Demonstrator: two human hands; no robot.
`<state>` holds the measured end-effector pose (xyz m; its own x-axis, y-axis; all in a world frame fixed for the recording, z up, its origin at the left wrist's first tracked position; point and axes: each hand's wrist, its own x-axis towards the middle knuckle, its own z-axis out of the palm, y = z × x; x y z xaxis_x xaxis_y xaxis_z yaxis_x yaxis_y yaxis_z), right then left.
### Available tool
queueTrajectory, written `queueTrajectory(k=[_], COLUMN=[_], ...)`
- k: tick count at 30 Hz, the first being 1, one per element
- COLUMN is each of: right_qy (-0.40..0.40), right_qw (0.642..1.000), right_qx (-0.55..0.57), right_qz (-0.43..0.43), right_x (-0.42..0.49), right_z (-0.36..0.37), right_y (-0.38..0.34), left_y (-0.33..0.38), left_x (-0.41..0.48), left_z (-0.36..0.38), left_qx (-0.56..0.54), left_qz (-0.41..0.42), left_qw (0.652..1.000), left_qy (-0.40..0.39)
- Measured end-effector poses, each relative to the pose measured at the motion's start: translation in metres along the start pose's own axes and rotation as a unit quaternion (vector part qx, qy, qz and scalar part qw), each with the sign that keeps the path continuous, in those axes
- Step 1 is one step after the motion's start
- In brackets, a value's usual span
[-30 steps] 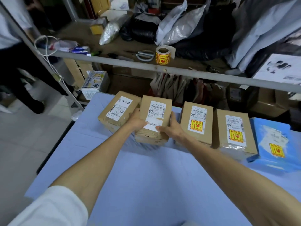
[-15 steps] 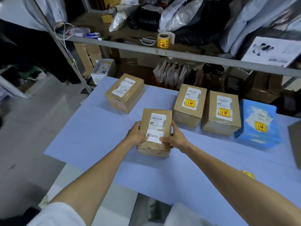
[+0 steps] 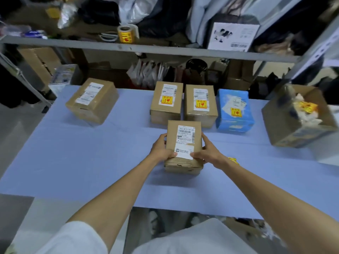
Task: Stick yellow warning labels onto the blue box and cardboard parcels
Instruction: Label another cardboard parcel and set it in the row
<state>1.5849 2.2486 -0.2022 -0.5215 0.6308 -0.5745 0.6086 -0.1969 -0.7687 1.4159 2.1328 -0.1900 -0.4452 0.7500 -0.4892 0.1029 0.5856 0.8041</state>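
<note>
A small cardboard parcel (image 3: 172, 131) is gripped at the middle of the blue-covered table (image 3: 82, 158), just in front of the row. The left hand (image 3: 161, 149) is curled round its left side and the right hand (image 3: 208, 153) round its right, with both thumbs laid on top at the near edge of the white shipping label (image 3: 185, 139). No yellow sticker is seen on it, whereas the two parcels behind (image 3: 166, 112) (image 3: 200, 114) and the blue box (image 3: 234, 118) are already marked. The parcel is best set flat and square, and steadied by the left hand. A loose yellow warning label (image 3: 233, 160) beside the right wrist could then be taken up, laid on the blank lower part clear of the barcode, and smoothed down from one edge.
</note>
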Motion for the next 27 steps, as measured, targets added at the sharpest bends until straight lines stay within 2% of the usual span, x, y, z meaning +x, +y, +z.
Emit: queueTrajectory(k=[8,15,20,22,24,27], right_qy=[0.006,0.008,0.009,0.012,0.054,0.168], right_qw=[1.000,1.000,0.999,0.998,0.989,0.966], right_qx=[0.027,0.002,0.004,-0.046,-0.117,-0.186], right_qz=[0.004,-0.026,-0.033,-0.048,-0.066,-0.063], right_x=[-0.016,-0.020,-0.018,-0.019,-0.018,-0.015], right_z=[-0.030,-0.034,-0.038,-0.043,-0.048,-0.059], right_y=[0.023,0.032,0.032,0.035,0.044,0.069], left_y=[0.011,0.013,0.011,0.007,0.005,0.005], left_x=[-0.005,-0.002,0.000,-0.001,-0.002,-0.002], left_z=[0.034,0.033,0.038,0.041,0.046,0.050], left_qx=[0.024,0.046,0.018,0.011,0.003,-0.009], left_qz=[0.025,0.023,0.024,0.030,0.047,0.052], left_qw=[0.999,0.998,0.999,0.998,0.998,0.998], left_qy=[-0.017,-0.027,0.029,0.048,0.044,0.036])
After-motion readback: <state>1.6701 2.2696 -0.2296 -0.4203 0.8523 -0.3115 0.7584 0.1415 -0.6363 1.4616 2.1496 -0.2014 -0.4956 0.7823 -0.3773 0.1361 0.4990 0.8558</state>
